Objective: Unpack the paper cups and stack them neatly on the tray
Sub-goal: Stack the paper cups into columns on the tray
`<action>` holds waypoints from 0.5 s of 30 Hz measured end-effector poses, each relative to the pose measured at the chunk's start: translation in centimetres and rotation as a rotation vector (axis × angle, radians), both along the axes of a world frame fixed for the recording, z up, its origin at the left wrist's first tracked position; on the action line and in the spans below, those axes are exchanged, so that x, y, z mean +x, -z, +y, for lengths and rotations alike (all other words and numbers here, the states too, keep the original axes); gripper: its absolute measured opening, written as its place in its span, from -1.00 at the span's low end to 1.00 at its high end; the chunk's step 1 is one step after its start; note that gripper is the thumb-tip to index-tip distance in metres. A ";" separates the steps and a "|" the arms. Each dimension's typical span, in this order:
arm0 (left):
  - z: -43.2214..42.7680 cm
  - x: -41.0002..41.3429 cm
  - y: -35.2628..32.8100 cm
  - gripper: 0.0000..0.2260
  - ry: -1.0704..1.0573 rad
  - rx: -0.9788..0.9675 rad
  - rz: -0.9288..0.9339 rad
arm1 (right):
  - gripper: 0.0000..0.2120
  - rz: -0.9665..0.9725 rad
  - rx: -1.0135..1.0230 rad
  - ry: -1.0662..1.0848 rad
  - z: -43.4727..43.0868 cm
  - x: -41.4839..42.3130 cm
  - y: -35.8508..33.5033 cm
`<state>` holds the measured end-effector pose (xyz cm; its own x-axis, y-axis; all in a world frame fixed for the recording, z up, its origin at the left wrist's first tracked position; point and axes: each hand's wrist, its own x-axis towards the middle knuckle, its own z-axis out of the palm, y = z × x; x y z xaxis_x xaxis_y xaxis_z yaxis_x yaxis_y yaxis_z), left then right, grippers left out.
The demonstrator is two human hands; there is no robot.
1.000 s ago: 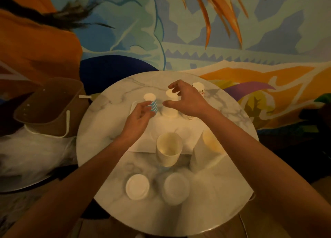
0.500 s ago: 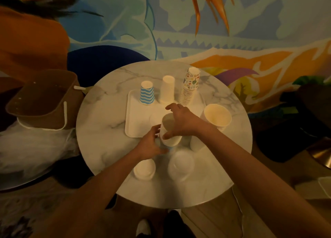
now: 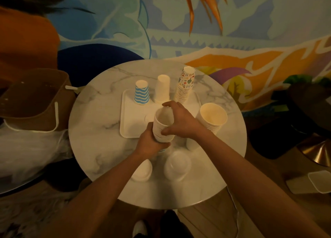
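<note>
Both hands are clamped on one held stack (image 3: 162, 123) of plain white cups, mouth up, over the near edge of the tray (image 3: 132, 123). The left hand (image 3: 152, 144) wraps the lower part from the near left. The right hand (image 3: 179, 123) grips the upper part, with its thumb on the near side and its fingers over the far rim. Whether any wrapper is left on the cups cannot be told in this dim light.

Three stacks already stand mouth down along the far side of the tray: a striped stack (image 3: 142, 94) on the left, a plain stack (image 3: 162, 89) in the middle and a patterned stack (image 3: 185, 87) on the right. A wide stack (image 3: 213, 117) stands mouth up on the bench (image 3: 100, 130), just right of the tray. Two lids (image 3: 142, 171) lie near the bench's near edge.

The step in hand looks like lifting this stack off the bench to place it on the tray. The next move probably calls for turning it mouth down to match the others. It would then go on the bare tray in front of the row, clear of the plain stack, with both hands keeping the cups square so none slips out.
</note>
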<state>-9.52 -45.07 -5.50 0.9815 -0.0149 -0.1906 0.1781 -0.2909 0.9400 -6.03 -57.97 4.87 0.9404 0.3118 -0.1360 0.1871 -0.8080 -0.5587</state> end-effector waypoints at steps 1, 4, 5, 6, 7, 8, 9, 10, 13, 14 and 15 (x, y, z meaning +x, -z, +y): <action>0.3 0.2 -0.5 -0.23 -0.019 -0.007 -0.016 | -0.14 -0.002 0.077 0.032 0.2 0.2 -0.1; 1.6 0.9 -1.7 -0.29 -0.052 0.009 -0.065 | -0.16 0.006 0.322 0.129 0.9 0.6 -0.4; 2.1 1.1 -2.1 -0.32 -0.063 0.019 -0.083 | -0.21 0.015 0.397 0.148 1.2 0.7 -0.3; 2.5 1.3 -2.6 -0.34 -0.073 0.020 -0.103 | -0.26 0.022 0.457 0.152 1.6 0.8 -0.1; 3.0 1.5 -3.0 -0.35 -0.079 0.019 -0.115 | -0.31 0.033 0.493 0.154 1.9 0.9 0.2; 3.5 1.6 -3.3 -0.34 -0.079 0.011 -0.126 | -0.34 0.049 0.512 0.162 2.4 1.0 0.5; 4.0 1.7 -3.6 -0.32 -0.077 0.000 -0.134 | -0.33 0.066 0.526 0.179 2.8 1.1 0.8; 4.5 1.8 -3.8 -0.28 -0.071 -0.016 -0.141 | -0.31 0.080 0.543 0.195 3.2 1.3 1.1; 5.5 2.1 -4.3 -0.15 -0.049 -0.063 -0.176 | -0.28 0.102 0.593 0.208 4.3 2.0 1.4; 5.7 2.3 -4.4 -0.16 -0.048 -0.066 -0.189 | -0.28 0.106 0.607 0.208 4.6 2.2 1.3; 5.9 2.6 -4.4 -0.17 -0.054 -0.064 -0.200 | -0.30 0.110 0.620 0.212 4.8 2.5 1.3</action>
<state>-6.94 -39.20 -1.10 0.9994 0.0325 0.0076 0.0000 -0.2248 0.9744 -3.51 -53.20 3.61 0.9809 0.1726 -0.0897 -0.0254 -0.3437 -0.9387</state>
